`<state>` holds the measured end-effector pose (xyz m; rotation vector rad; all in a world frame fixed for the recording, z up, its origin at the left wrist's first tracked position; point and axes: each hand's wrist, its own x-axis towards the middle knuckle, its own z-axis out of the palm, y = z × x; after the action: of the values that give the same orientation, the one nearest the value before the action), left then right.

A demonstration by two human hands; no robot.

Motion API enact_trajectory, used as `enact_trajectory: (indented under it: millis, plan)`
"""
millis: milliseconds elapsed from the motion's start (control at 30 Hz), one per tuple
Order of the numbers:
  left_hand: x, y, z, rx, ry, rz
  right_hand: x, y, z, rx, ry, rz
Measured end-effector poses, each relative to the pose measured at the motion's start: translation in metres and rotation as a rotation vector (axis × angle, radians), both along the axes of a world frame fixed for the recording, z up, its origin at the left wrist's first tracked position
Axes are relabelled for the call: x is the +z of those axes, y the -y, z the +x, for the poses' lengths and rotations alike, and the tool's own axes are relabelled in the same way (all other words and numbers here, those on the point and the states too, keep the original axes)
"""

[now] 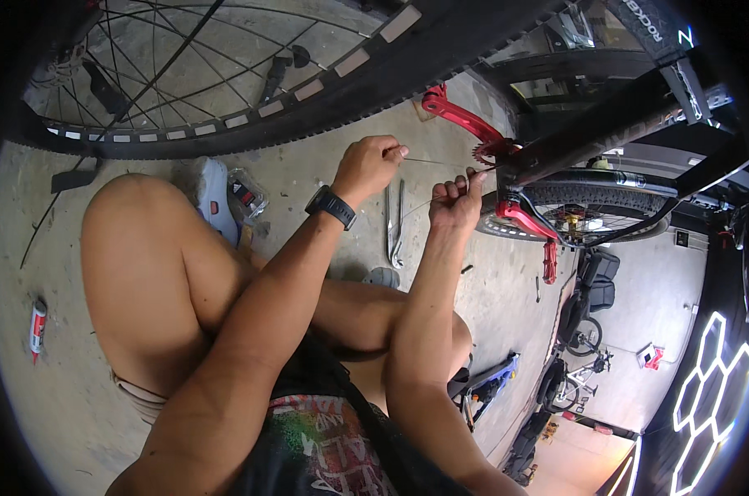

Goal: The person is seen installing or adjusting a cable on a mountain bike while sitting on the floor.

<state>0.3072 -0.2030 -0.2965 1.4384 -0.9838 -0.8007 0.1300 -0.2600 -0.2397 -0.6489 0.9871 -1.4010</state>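
Observation:
A thin cable (432, 161) stretches between my hands near the bottom of a black bike frame (606, 136). My left hand (368, 169), with a dark watch on its wrist, is closed in a pinch on the cable. Just beside the frame's crank area, my right hand (457, 198) pinches the cable too, its fingers curled in. From the right hand a thin strand curves down toward the floor. A red crank arm (467, 118) rises above that hand, and a second red crank arm (530, 220) with a pedal lies to its right.
A large bike wheel (349, 103) spans the top, over my knees. Long-handled metal pliers (391, 231) lie on the concrete floor below my hands. A clear plastic package (246, 196) is near my shoe (216, 202). A glue tube (37, 328) lies far left. More bikes stand at right.

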Motion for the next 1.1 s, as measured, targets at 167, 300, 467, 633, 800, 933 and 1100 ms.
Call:
enact_trajectory:
  millis: [167,300,467,633,800,933,1100]
  plan:
    - [-0.024,0.001,0.015,-0.257,-0.336,-0.027,-0.001,-0.004,0.000,0.067,0.155,-0.204]
    - [-0.003,0.006,0.037,-0.237,-0.284,-0.064,0.011,-0.005,0.016,0.040,0.233,-0.241]
    - [0.011,-0.004,0.025,-0.200,-0.183,-0.040,-0.001,0.008,0.022,-0.034,0.153,0.032]
    - [0.007,-0.020,0.023,-0.163,-0.408,-0.026,0.015,0.007,0.022,-0.012,0.218,-0.164]
    - [0.014,-0.039,-0.003,-0.182,-0.520,0.106,-0.022,0.004,0.000,-0.083,0.192,-0.310]
    - [0.040,-0.050,-0.009,-0.171,-0.479,0.108,-0.006,-0.015,0.008,-0.060,0.177,-0.031]
    - [0.056,-0.046,-0.001,-0.166,-0.412,0.172,-0.001,0.003,0.012,-0.128,0.117,-0.143]
